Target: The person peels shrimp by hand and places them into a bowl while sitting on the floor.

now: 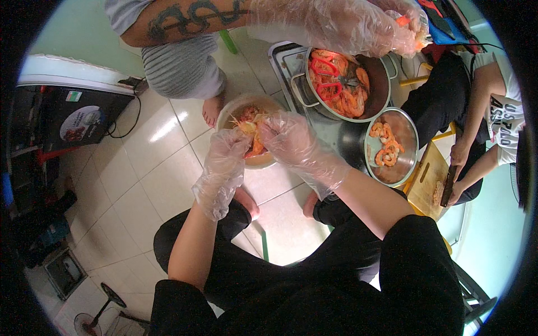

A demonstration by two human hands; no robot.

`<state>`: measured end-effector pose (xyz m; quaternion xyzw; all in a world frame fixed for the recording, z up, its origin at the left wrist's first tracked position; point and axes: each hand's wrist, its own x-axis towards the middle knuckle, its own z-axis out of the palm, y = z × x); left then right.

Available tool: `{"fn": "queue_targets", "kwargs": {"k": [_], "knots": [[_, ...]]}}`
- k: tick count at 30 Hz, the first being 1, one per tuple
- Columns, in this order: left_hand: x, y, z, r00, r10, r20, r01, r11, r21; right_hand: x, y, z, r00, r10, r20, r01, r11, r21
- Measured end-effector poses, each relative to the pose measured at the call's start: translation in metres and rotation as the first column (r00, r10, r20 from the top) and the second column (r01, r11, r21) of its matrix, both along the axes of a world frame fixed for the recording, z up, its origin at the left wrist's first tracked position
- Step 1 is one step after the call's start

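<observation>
Both my hands wear clear plastic gloves and grip a cooked shrimp [248, 127] above a round bowl [269, 164] with shrimp shells in it. My left hand [230, 147] has its fingers closed on the shrimp's left side, and my right hand [286, 136] pinches it from the right. A metal pot [382, 94] to the upper right holds whole orange shrimp and red-handled scissors [329, 90]. Beside it, a steel bowl [401, 168] contains several peeled shrimp [388, 147].
A co-worker's gloved hands [403, 31] hold a shrimp above the pot. At right another person holds a knife [449, 187] on a wooden cutting board [428, 176]. The pot stands on a metal tray [290, 56]. A small fan [101, 306] is at lower left.
</observation>
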<state>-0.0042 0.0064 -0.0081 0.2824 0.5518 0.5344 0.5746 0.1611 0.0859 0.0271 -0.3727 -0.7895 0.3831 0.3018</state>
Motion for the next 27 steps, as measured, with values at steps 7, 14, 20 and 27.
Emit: {"fn": "queue_targets", "kwargs": {"k": [7, 14, 20, 27], "knots": [[0.005, 0.006, 0.026, 0.990, 0.015, -0.143, -0.022, 0.999, -0.048, 0.003, 0.008, 0.007, 0.996, 0.085, -0.014, -0.086, 0.995, -0.052], [0.006, 0.002, 0.027, 0.979, 0.061, -0.196, -0.073, 0.996, -0.055, 0.006, 0.008, 0.007, 0.987, 0.093, 0.132, -0.070, 0.983, -0.170], [0.002, 0.010, 0.036, 0.994, -0.097, -0.049, 0.091, 0.989, -0.113, 0.003, -0.001, -0.004, 1.000, 0.002, 0.002, -0.003, 0.987, 0.162], [0.002, 0.007, 0.031, 0.984, 0.122, 0.129, -0.126, 0.992, 0.020, 0.001, -0.003, -0.001, 0.998, -0.058, 0.016, 0.056, 0.993, 0.103]]}}
